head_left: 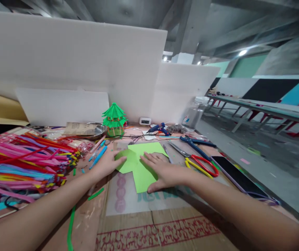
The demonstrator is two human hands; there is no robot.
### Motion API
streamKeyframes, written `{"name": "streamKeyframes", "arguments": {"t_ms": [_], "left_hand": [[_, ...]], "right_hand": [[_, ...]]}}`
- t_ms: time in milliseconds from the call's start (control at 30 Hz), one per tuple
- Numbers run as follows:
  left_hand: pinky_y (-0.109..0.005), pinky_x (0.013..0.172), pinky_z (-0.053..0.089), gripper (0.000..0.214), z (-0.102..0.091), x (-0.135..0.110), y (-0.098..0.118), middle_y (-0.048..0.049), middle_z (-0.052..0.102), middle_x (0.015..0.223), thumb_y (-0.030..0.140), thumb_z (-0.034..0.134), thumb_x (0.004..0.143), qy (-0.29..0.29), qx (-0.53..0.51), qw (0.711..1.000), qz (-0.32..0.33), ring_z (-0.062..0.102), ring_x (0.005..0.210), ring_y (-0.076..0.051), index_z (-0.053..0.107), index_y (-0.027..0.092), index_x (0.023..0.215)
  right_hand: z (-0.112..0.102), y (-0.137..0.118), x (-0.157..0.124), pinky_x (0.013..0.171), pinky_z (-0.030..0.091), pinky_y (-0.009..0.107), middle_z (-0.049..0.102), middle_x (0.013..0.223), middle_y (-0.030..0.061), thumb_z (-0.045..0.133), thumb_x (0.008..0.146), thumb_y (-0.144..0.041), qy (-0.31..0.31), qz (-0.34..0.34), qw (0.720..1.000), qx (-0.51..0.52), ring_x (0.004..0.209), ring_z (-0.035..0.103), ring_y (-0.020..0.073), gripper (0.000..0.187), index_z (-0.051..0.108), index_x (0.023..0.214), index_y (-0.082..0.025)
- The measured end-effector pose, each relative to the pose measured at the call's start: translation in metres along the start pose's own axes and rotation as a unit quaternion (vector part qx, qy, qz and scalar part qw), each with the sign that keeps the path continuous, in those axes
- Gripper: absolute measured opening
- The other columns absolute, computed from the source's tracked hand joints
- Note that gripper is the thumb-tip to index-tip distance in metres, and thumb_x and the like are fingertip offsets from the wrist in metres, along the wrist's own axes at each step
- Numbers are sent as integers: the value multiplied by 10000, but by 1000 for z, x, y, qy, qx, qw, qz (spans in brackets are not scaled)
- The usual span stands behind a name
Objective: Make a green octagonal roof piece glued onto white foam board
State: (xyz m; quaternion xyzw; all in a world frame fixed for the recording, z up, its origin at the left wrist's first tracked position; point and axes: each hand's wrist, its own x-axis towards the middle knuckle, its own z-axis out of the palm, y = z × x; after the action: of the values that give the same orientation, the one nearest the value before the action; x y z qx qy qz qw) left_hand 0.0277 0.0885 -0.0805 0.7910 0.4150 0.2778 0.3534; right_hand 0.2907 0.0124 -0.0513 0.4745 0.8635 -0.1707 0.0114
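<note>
A light green sheet of paper (144,176) with a cut-out outline lies on the work surface in front of me. My left hand (107,162) is at its left side, thumb over the paper and fingers around the slightly curled edge. Part of those fingers is hidden. Flat across the right part of the sheet rests my right hand (165,170), its fingers spread and pressing down, with no object in it. Beyond the paper stands a small green tiered pagoda model (114,120). Scissors (196,158) with red and yellow handles lie to the right of my right hand.
Bundles of coloured pipe cleaners (29,160) fill the left side. A blue glue gun (159,129), dark blue pliers (197,143), a phone (239,176) and a clear plastic jar (193,113) are at the right and back. White boards (73,62) rise behind the table.
</note>
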Motion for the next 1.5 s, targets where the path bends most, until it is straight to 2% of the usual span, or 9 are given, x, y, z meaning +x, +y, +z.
{"name": "streamKeyframes", "arguments": {"t_ms": [167, 333, 600, 700, 867, 1000, 1067, 1233, 1500], "left_hand": [[-341, 815, 540, 434, 4, -1, -3, -94, 780, 1064, 494, 559, 890, 8, -2, 1000, 0, 711, 927, -282, 751, 158, 1086], [-338, 823, 529, 386, 5, -2, -3, -86, 780, 1045, 459, 564, 893, 16, -2, 1000, -5, 702, 936, -274, 761, 161, 1039], [-321, 768, 548, 377, 4, 3, -8, -97, 778, 1036, 439, 588, 870, 21, -37, 998, -40, 714, 905, -258, 749, 148, 1046], [-321, 754, 550, 376, 3, 3, -7, -100, 780, 1000, 451, 600, 857, 21, -44, 997, -57, 717, 885, -260, 749, 138, 1004], [-309, 752, 553, 359, 4, 4, -10, -75, 781, 1020, 436, 592, 862, 11, -58, 997, -54, 720, 884, -243, 742, 159, 1035], [-319, 750, 554, 354, 6, 6, -15, -76, 783, 1011, 439, 592, 863, 7, -62, 997, -43, 718, 889, -250, 739, 159, 1021], [-320, 748, 555, 360, 7, 6, -17, -74, 785, 1003, 446, 585, 866, 6, -63, 997, -38, 718, 884, -249, 738, 163, 1027], [-317, 729, 550, 374, 7, 6, -17, -82, 784, 989, 461, 585, 858, 15, -46, 998, -34, 715, 873, -252, 741, 157, 1011], [-316, 726, 541, 388, 6, 6, -19, -80, 779, 949, 482, 569, 865, 16, -17, 1000, -19, 710, 865, -257, 749, 159, 986]], "right_hand": [[3, 12, 36, 1088, 339, 602, 422, 1528, 234, 737, 800, -508, 137, -5, 990, 36, 1357, 418, 426, 939, 311, 1567, -176], [18, 17, 52, 971, 443, 463, 628, 1108, 152, 562, 902, -238, 242, -27, 965, 92, 1075, 573, 293, 150, 682, 962, -169], [-7, 42, 43, 738, 508, 363, 619, 938, 29, 433, 845, -204, 420, 30, 875, 239, 792, 589, 211, 245, 487, 1077, -263], [-10, 37, 31, 791, 524, 395, 637, 1048, 54, 488, 881, -331, 398, 37, 881, 254, 904, 631, 245, 349, 479, 1227, -285], [18, 15, 5, 1015, 426, 571, 586, 1240, 178, 776, 695, -577, 237, 40, 968, 66, 1189, 544, 390, 790, 523, 1339, -195], [35, 11, -3, 1024, 445, 510, 538, 1372, 181, 670, 849, -503, 210, 10, 976, 57, 1229, 553, 345, 306, 611, 827, -204], [39, 14, -3, 952, 491, 440, 584, 1344, 152, 546, 939, -351, 198, -43, 975, 94, 1179, 599, 291, 324, 491, 648, -220], [38, 18, -8, 716, 501, 374, 654, 816, 59, 404, 880, -134, 274, -48, 954, 112, 791, 632, 228, 200, 528, 770, -246], [13, -2, -21, 698, 497, 369, 581, 888, 63, 648, 806, -270, 290, -13, 954, 76, 794, 579, 235, 151, 508, 853, -239]]}}
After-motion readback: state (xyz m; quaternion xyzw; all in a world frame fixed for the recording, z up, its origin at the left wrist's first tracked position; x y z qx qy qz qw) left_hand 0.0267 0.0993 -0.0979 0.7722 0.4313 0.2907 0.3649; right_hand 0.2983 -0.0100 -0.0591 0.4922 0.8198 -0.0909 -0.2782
